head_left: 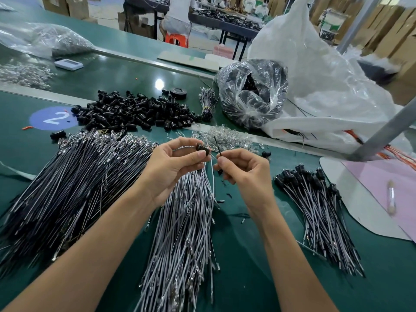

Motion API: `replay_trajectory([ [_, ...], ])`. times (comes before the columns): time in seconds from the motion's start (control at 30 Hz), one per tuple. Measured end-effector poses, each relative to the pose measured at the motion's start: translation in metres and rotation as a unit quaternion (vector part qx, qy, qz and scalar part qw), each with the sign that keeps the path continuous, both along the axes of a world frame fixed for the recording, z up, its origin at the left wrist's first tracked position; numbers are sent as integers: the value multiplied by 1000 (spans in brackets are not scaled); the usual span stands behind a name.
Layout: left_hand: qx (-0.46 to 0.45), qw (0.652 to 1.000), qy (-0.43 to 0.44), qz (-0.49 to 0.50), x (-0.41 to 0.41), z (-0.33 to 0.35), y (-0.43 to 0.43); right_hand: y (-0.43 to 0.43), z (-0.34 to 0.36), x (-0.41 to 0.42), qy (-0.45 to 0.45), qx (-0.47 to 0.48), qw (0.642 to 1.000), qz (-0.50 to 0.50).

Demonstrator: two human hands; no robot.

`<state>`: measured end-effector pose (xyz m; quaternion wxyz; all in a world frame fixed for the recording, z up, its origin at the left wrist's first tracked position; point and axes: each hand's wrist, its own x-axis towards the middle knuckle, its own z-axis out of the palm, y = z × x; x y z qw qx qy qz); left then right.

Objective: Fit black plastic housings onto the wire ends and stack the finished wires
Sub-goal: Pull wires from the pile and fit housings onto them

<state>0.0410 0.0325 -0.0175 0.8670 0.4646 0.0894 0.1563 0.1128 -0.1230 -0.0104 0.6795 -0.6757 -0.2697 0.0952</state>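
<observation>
My left hand [173, 167] pinches a small black plastic housing [202, 149] between thumb and fingers, above the middle of the table. Just right of it, my right hand [243, 170] pinches a thin black wire [217, 146] whose end sticks up toward the housing. A white wire [211, 174] hangs down between the two hands. Below them lies a loose pile of grey-white wires [186, 228]. A heap of black housings [132, 112] sits at the back. Finished wires with housings [315, 203] are stacked at the right.
A large fan of black and white wires [67, 188] covers the left of the green table [247, 266]. A clear bag of black parts [252, 93] and a big white bag [326, 86] stand at the back right. Small clear parts [222, 136] lie behind my hands.
</observation>
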Motion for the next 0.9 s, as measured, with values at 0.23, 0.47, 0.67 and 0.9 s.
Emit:
replay_trajectory([
  [0.23,62,998,12,-2,0,-1,-3,-1,1,0,-9,7,1000,6],
  [0.47,48,998,26,14,1,0,-7,3,-2,-1,-77,-56,995,-42],
  [0.67,-28,998,30,49,2,0,-5,3,-1,-5,-34,-19,999,-34],
  [0.9,-104,990,5,98,2,-2,4,-4,-3,1,-151,-114,978,-94],
])
